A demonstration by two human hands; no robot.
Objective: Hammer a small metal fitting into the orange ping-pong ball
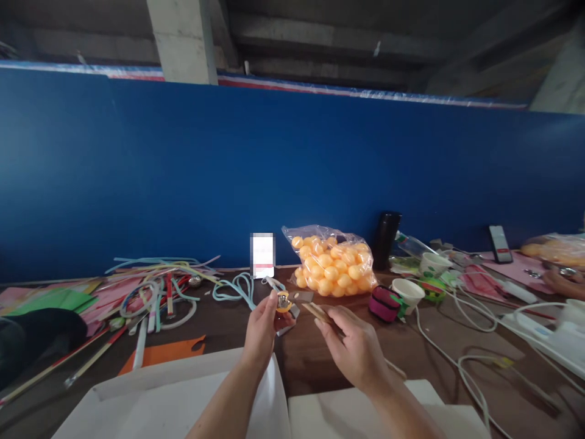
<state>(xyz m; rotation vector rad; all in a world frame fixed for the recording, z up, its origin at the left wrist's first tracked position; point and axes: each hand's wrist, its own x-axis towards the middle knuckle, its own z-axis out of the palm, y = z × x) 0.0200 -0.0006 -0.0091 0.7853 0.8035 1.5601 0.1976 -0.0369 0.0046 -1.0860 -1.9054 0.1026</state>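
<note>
My left hand [259, 332] is closed, with thumb and fingertips pinching a small orange cup-like piece [284, 310] that looks like part of a ball. A shiny silver ball [282, 300] sits inside its rim. To the right, my right hand [356, 344] grips a flat, light-brown wooden stick [317, 312], its end pointing toward the orange piece but apart from it. A grey and reddish object behind my left fingertips is too small to name. Just beyond both hands, a clear plastic bag [336, 262] full of orange balls rests on the brown table [315, 360].
Pale blue cords [234, 291] and coloured paper [59, 305] lie at left. A phone [262, 255] leans on the blue partition [274, 152]. At right are a magenta pouch [384, 303], paper cups [408, 294], a black bottle [387, 239], white cables and another person's hand [563, 281].
</note>
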